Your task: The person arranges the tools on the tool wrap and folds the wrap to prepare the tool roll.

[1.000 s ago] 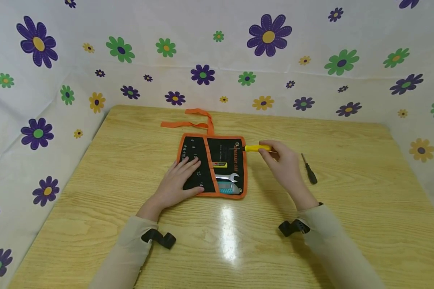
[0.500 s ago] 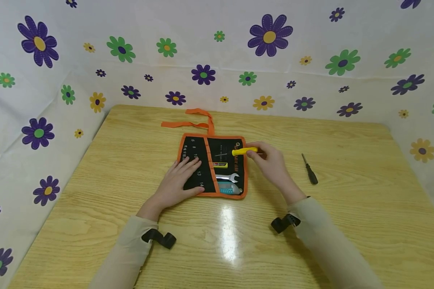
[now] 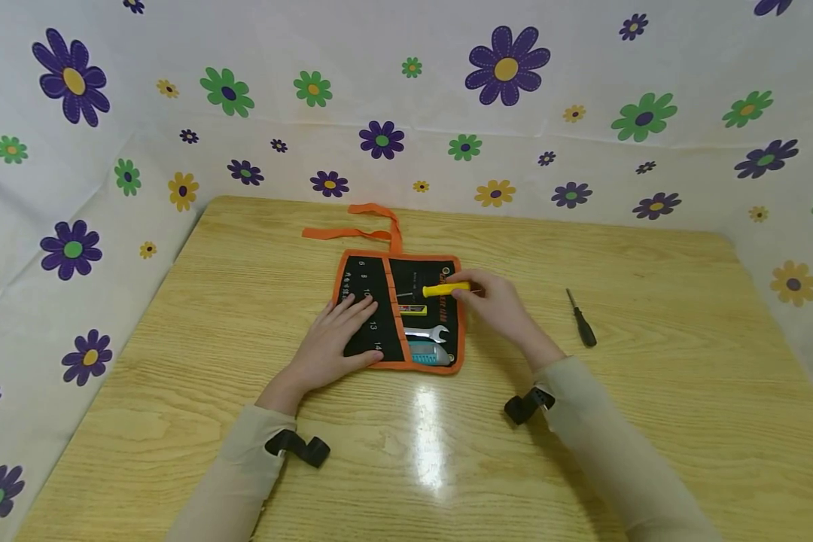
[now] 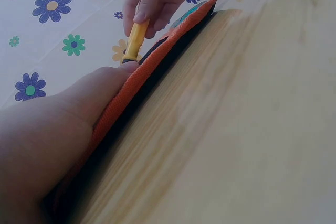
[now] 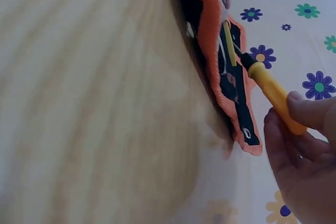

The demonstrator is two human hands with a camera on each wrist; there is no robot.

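A black tool pouch (image 3: 393, 346) with orange trim lies flat on the table. My left hand (image 3: 335, 339) rests on its numbered left side with the fingers spread. In my right hand (image 3: 497, 305) a yellow-handled screwdriver (image 3: 446, 289) is pinched between thumb and fingers; its tip points left at the orange band of the pockets. Out of the pockets stick a small yellow item (image 3: 413, 309), a metal wrench (image 3: 427, 333) and a teal utility knife (image 3: 428, 353). In the right wrist view the screwdriver handle (image 5: 273, 93) slants toward the pouch, its shaft partly hidden.
To the right of the pouch lies a black screwdriver (image 3: 582, 321) on the wooden table (image 3: 650, 421). Orange ties (image 3: 373, 220) stretch from the pouch's far edge. A flower-patterned cloth (image 3: 433, 90) stands behind the table.
My right hand has moved left with the yellow-handled screwdriver, bringing its tip from over the pouch's right part to the pocket edge. The left hand has stayed in place.
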